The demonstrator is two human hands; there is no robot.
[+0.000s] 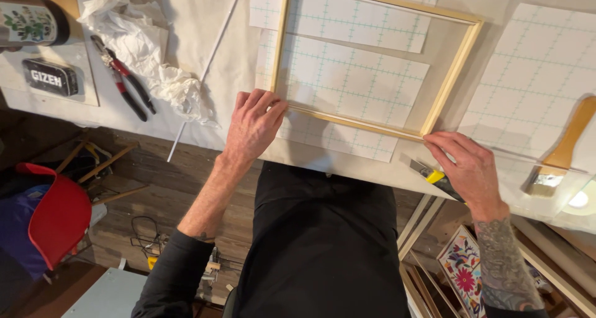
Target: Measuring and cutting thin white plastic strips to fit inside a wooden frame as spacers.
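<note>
Paper-covered table (pixel 205 20); smooth rectangular wooden frame (pixel 444 97)

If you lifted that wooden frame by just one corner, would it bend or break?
The wooden frame looks thin and open in the middle, so it is probably light. Its narrow strips might twist a little at the corners. It lies flat on gridded sheets, which look smooth, so it may slide easily; the left hand and right hand touch its near corners.

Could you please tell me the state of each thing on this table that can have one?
wooden frame: flat on the gridded sheets, empty.
left hand: pressing the frame's near left corner.
right hand: at the near right corner.
pliers: lying closed.
white paper: crumpled.
brush: lying flat, untouched.
</note>
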